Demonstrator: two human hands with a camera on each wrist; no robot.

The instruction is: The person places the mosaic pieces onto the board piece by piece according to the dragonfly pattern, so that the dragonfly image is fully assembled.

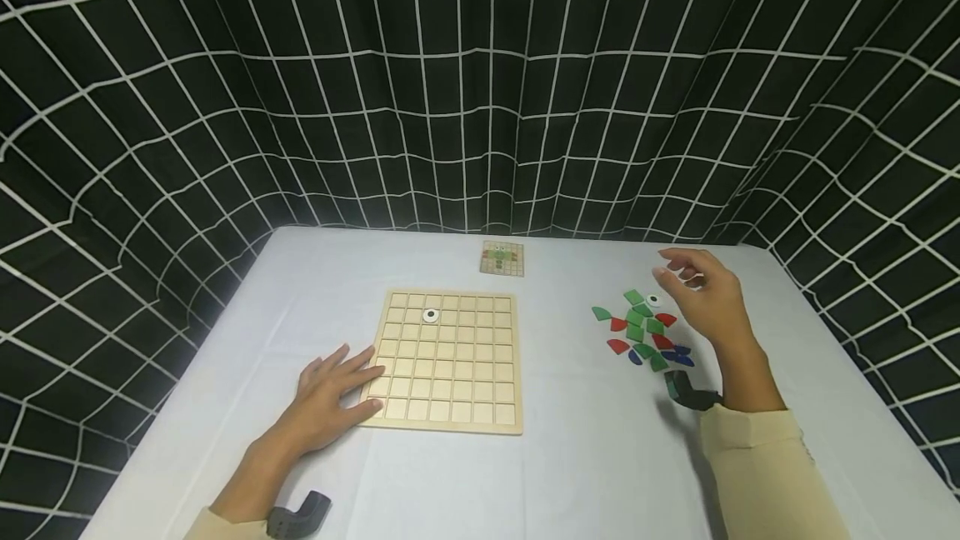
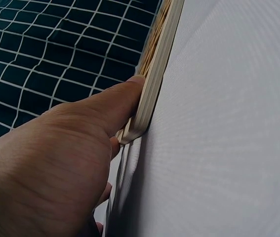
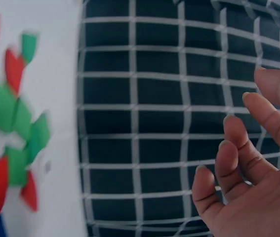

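Head view, and a white-covered table fills the lower half of the frame, its far edge running level across the middle, its right edge slanting down to the lower right. A black curtain with a white grid walls it in, folding round both sides and across the back.

Centre-left lies the wooden board, a shallow raised rim round rows of square cells, one eye disc near its top. And here's the left hand at the board's left edge, fingers spread and straight, tips resting on the rim; it's a touch, with the grip relaxed. The left wrist view confirms a fingertip against the board's pale side, close to a corner, white cloth stretching off to the right.

Over to the right of the head view: flat pieces in green, red and blue, loosely bunched, a second disc at their top. The right hand hangs just up and right of them, fingers softly bent, grip released! A wide strip of cloth runs between board and pieces; beyond the board, near the back edge, sits a small patterned card.
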